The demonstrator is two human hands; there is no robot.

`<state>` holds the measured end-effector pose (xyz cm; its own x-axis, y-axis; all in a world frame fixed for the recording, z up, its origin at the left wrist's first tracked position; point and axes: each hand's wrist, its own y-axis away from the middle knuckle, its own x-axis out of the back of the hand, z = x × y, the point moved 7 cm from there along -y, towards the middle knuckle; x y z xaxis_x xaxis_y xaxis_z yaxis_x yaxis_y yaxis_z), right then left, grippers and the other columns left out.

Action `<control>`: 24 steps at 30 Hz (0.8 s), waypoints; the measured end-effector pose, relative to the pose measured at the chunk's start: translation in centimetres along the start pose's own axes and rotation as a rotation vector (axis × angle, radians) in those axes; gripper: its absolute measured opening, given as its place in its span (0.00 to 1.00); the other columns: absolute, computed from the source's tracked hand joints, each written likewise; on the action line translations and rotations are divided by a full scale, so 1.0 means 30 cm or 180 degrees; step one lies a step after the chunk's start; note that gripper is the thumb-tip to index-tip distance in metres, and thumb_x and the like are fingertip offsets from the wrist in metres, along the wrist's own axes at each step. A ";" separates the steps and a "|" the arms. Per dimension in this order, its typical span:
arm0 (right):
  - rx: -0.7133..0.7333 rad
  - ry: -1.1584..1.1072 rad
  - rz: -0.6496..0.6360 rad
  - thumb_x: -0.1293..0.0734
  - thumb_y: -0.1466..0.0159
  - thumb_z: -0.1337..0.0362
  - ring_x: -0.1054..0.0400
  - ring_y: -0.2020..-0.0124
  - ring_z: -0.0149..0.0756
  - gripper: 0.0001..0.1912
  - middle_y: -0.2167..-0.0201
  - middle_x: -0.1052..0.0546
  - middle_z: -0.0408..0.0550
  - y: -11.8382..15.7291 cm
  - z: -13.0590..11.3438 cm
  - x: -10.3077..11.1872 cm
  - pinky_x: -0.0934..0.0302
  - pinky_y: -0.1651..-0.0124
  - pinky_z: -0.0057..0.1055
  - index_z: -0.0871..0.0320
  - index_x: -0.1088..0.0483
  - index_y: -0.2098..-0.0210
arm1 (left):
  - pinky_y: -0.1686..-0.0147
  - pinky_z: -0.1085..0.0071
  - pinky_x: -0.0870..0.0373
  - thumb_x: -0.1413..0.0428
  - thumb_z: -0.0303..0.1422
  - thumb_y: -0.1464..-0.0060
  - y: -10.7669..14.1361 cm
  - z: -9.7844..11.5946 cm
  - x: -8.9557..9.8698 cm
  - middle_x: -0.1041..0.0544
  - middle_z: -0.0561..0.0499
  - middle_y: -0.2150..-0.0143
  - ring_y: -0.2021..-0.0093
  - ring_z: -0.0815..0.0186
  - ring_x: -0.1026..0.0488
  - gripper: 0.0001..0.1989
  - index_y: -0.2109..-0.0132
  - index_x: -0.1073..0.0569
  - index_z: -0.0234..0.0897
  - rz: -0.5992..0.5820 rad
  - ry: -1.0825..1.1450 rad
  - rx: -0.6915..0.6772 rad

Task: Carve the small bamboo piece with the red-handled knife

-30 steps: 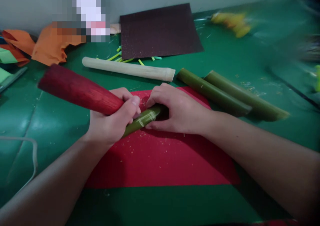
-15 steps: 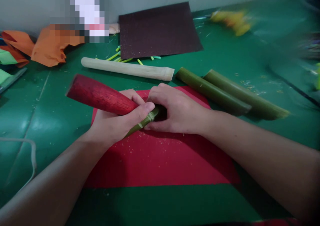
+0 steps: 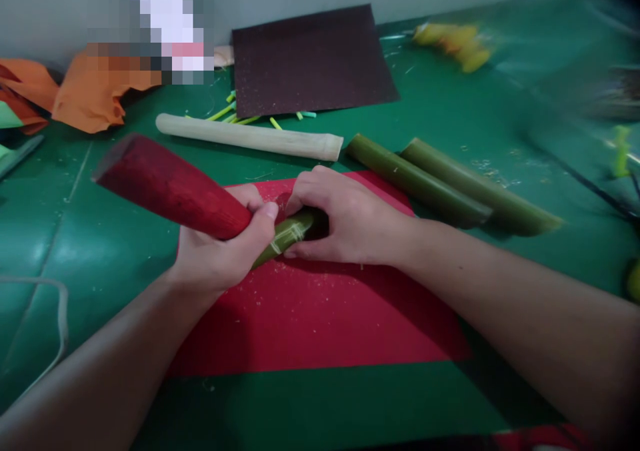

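Observation:
My left hand (image 3: 225, 248) is closed round a thick red wooden handle (image 3: 175, 188), whose broad end slants up to the left. Whatever lies at its other end is hidden behind my fingers. A green bamboo piece (image 3: 286, 234) with pale marks at its node passes beneath the left hand, low over a red sheet (image 3: 310, 331). My right hand (image 3: 350, 214) curls round the bamboo's right end, thumb below and fingers above. Small pale shavings are scattered over the sheet.
Two green bamboo lengths (image 3: 420, 181) lie to the right. Behind my hands rests a pale peeled bamboo stick (image 3: 250, 138), with a dark brown sheet (image 3: 315, 61) farther back. Orange material (image 3: 90, 98) is at the left, and a pale cord (image 3: 63, 311) nearer.
My left hand and the red handle have shifted left, away from my right hand, uncovering more of the bamboo. The right hand keeps its hold. The view has moved slightly.

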<state>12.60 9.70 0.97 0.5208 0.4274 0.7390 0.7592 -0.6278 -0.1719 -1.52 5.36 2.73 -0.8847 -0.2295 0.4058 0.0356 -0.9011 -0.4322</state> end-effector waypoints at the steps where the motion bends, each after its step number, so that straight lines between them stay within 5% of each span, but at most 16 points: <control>1: 0.0002 0.0005 0.0004 0.22 0.44 0.57 0.36 0.61 0.39 0.17 0.65 0.26 0.47 0.000 0.000 0.000 0.45 0.56 0.36 0.60 0.25 0.62 | 0.77 0.73 0.36 0.41 0.29 0.43 0.002 0.000 0.001 0.32 0.56 0.80 0.78 0.72 0.35 0.16 0.79 0.31 0.38 -0.0028 -0.0001 -0.0067; 11: -0.0013 -0.0022 0.0012 0.22 0.44 0.58 0.38 0.63 0.37 0.16 0.66 0.28 0.45 0.003 -0.001 0.001 0.47 0.58 0.35 0.59 0.28 0.64 | 0.79 0.75 0.37 0.42 0.26 0.45 -0.004 -0.009 -0.007 0.30 0.57 0.80 0.81 0.74 0.38 0.14 0.78 0.28 0.39 -0.0042 0.0324 0.0322; 18: -0.0047 -0.0002 -0.0070 0.23 0.44 0.57 0.40 0.63 0.37 0.15 0.67 0.30 0.44 -0.001 0.001 -0.002 0.48 0.58 0.35 0.58 0.29 0.65 | 0.68 0.72 0.24 0.36 0.31 0.46 -0.007 -0.014 -0.039 0.22 0.54 0.74 0.72 0.67 0.26 0.10 0.74 0.23 0.41 -0.0479 0.0408 0.0725; 24: -0.0053 0.0007 -0.0063 0.23 0.43 0.57 0.41 0.63 0.36 0.15 0.68 0.32 0.44 -0.001 -0.001 0.000 0.49 0.59 0.35 0.58 0.30 0.67 | 0.67 0.72 0.23 0.36 0.32 0.47 -0.014 -0.009 -0.043 0.22 0.54 0.74 0.72 0.67 0.25 0.09 0.75 0.23 0.41 -0.0410 0.0520 0.0738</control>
<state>12.56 9.71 1.00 0.5047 0.4385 0.7436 0.7628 -0.6298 -0.1464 -0.53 6.15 2.18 -0.9511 -0.0628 0.3023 0.0068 -0.9831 -0.1829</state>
